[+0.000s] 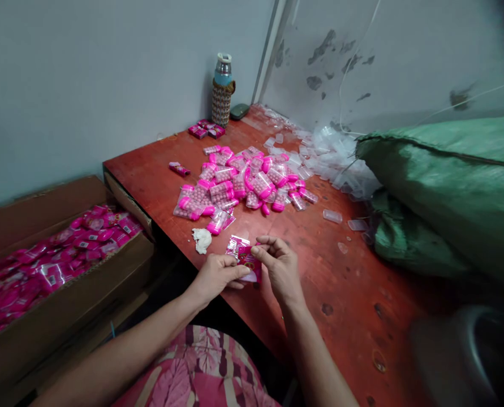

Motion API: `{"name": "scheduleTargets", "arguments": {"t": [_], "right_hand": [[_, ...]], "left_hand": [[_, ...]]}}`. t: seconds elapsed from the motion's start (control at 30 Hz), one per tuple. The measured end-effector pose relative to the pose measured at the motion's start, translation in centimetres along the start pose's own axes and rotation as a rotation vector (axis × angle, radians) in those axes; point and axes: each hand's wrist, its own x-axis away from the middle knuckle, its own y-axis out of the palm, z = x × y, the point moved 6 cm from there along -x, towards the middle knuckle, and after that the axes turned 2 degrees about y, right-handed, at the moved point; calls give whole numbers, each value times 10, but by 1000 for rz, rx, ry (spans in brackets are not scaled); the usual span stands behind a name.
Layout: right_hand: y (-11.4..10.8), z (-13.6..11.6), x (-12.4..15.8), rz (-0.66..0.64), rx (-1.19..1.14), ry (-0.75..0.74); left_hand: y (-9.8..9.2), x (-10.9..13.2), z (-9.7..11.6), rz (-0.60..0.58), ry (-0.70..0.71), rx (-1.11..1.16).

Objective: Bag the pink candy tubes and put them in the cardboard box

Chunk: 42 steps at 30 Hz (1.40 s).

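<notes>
Near the front edge of the red table (345, 333), both hands hold one pink printed packet (248, 259). My left hand (218, 276) pinches its lower left part between thumb and fingers. My right hand (279, 265) grips its upper right side with thumb and forefinger. A shiny, partly clear pink wrapper (237, 244) shows just behind the packet; whether the two are joined I cannot tell. Beyond the hands lies a pile of clear containers with pink caps and small pink balls (238, 183). A crumpled white wad (202, 240) rests left of the packet.
An open cardboard box (86, 282) full of pink packets stands at the left. Small pink boxes (207, 129), a bottle in a knitted cover (222, 93) and a dark green object (239, 111) are behind. Clear empty containers (332, 158) and a green sack (447, 192) lie right.
</notes>
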Motion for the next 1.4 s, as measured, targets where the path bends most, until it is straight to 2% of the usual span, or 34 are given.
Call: {"name": "scheduleTargets", "arguments": {"t": [0.23,0.4,0.53,0.67,0.8,0.87,0.97,1.1,1.17,1.27,1.4], "right_hand": [[3,5,1,5,-26,24],[2,-1,-1,8,-7,12],[3,-1,-2,-18,71,-17],[6,3,-1,-17,67,-17],[-5,-1,2,66,120,-50],[-19,-8,6,144,248,-105],[-38,-18,12,238,608,-221],[-34,-13,15,139,1178,-400],[-28,-4,13,83,1375,-416],[-25,5,10,87,1535,-361],[-31,7,7,133,1556,-294]], "left_hand": [[-4,-1,10,-7,148,-139],[-5,3,11,-97,104,-107],[-4,3,13,-121,100,-81],[-2,-2,12,-80,86,32],[-5,-5,8,31,6,176],[-8,-4,5,75,-45,262],[-12,-5,2,111,-93,349],[-16,-7,-3,121,-107,406],[-19,-7,-3,147,-108,440],[-24,-7,-3,207,-109,482],[-25,-7,-3,269,-110,546]]}}
